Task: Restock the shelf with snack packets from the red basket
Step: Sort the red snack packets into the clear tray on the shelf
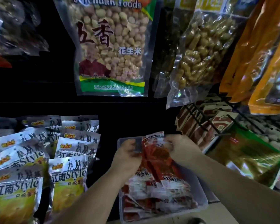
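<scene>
Both my hands are over a clear plastic bin (199, 186) on the shelf, low and right of centre. It holds several red and white snack packets (158, 196). My left hand (127, 156) and my right hand (179, 147) grip a bunch of those red packets (157, 153) from either side, at the far end of the bin. Fingers of both hands curl round the bunch. The red basket is out of sight.
Silver and yellow packets (68, 178) stand in rows at lower left. A large peanut bag (110, 46) hangs above the bin, with a bag of fried sticks (200, 54) and orange bags (257, 59) to its right. A black wire rack (217, 126) holds red packets at right.
</scene>
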A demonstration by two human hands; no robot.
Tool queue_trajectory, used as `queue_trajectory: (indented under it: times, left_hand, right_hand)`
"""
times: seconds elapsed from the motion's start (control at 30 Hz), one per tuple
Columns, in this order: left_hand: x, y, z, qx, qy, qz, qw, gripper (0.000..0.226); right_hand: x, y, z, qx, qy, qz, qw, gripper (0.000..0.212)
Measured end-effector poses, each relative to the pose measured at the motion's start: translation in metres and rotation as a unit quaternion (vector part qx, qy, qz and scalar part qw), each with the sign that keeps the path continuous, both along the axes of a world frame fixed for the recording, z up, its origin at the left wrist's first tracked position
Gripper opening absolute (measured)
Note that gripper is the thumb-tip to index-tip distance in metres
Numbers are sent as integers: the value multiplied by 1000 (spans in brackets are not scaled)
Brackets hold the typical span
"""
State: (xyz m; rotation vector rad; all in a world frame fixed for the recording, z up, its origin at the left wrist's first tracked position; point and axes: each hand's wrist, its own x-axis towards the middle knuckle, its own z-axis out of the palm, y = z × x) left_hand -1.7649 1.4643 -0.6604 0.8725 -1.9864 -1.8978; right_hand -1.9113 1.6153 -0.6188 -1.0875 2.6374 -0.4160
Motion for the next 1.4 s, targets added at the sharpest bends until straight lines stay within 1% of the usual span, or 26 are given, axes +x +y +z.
queue_trajectory:
  times: [0.07, 0.1, 0.13, 0.17, 0.23, 0.3, 0.33, 0.43, 0.47, 0.5, 0.53, 0.57, 0.6, 0.63, 0.7, 0.77, 0.83, 0.9, 0.97, 1.0, 1.07, 1.2, 1.3, 1.37, 1.4]
  left_hand:
    - [-12, 1, -8, 6, 7, 9, 1000, 43]
    - [-17, 2, -12, 2, 6, 6, 1000, 46]
    - [-20, 4, -15, -6, 0, 0, 1000, 46]
    - [-22, 6, -16, -13, -6, -7, 1000, 47]
    - [-23, 7, -17, -19, -10, -18, 1000, 49]
    - [-22, 6, -16, -10, -12, -20, 1000, 52]
    - [-21, 6, -14, -3, -15, -21, 1000, 53]
    - [-18, 5, -9, 25, -18, -26, 999, 53]
    - [-17, 5, -8, 33, -18, -27, 999, 53]
    - [-17, 4, -9, 39, -19, -28, 999, 52]
    - [-16, 3, -11, 40, -20, -28, 999, 49]
    - [-17, 2, -13, 42, -21, -23, 999, 46]
    - [-17, 1, -14, 45, -23, -16, 999, 44]
    - [-17, -1, -16, 45, -25, -10, 999, 48]
    - [-17, -4, -19, 39, -27, -6, 999, 53]
    - [-18, -5, -24, 29, -26, -6, 999, 53]
    - [-19, -5, -26, 19, -29, -9, 999, 51]
    - [-20, -6, -29, 10, -36, -6, 999, 51]
    - [-20, -7, -29, 0, -43, -5, 999, 54]
    - [-20, -7, -29, -3, -46, -4, 999, 55]
    - [-19, -8, -27, -12, -49, -4, 999, 56]
    - [-16, -9, -22, -22, -41, -7, 999, 54]
    - [-11, -9, -15, -22, -37, -3, 999, 52]
    - [-8, -11, -9, -23, -24, -8, 999, 46]
    - [-7, -11, -6, -26, -18, -9, 999, 42]
  right_hand:
    - [-3, -2, -16, 121, 80, 38, 989, 30]
    - [-1, -1, -24, 183, 92, 57, 977, 36]
    - [2, 0, -32, 234, 68, 65, 968, 36]
    - [4, 0, -39, 265, 22, 68, 962, 27]
    - [3, -1, -49, 330, -78, 68, 938, 3]
    - [-2, -7, -48, 367, -135, 85, 917, 15]
    - [-6, -11, -47, 371, -146, 87, 913, 22]
    - [-22, -19, -48, 312, -165, 43, 935, 58]
    - [-27, -23, -51, 273, -169, 31, 947, 60]
    - [-31, -26, -56, 206, -167, 11, 964, 53]
    - [-34, -27, -62, 121, -159, -24, 980, 47]
    - [-37, -28, -68, 40, -134, -65, 988, 52]
    - [-40, -30, -75, -19, -98, -92, 991, 60]
    - [-42, -31, -80, -36, -67, -98, 992, 67]
    - [-43, -36, -94, -21, -52, -96, 994, 73]
    - [-47, -40, -105, -1, -46, -101, 994, 70]
    - [-51, -41, -109, 14, 18, -97, 995, 60]
    - [-54, -40, -109, 44, 97, -80, 991, 41]
    - [-54, -38, -107, 64, 115, -81, 988, 25]
    - [-53, -37, -107, 64, 111, -81, 988, 24]
    - [-51, -37, -105, 55, 115, -69, 989, 31]
    - [-53, -35, -92, 56, 165, -48, 983, 54]
    - [-53, -34, -77, 78, 172, -26, 982, 56]
    - [-49, -35, -67, 99, 175, -14, 980, 54]
    - [-47, -36, -63, 93, 174, -13, 980, 52]
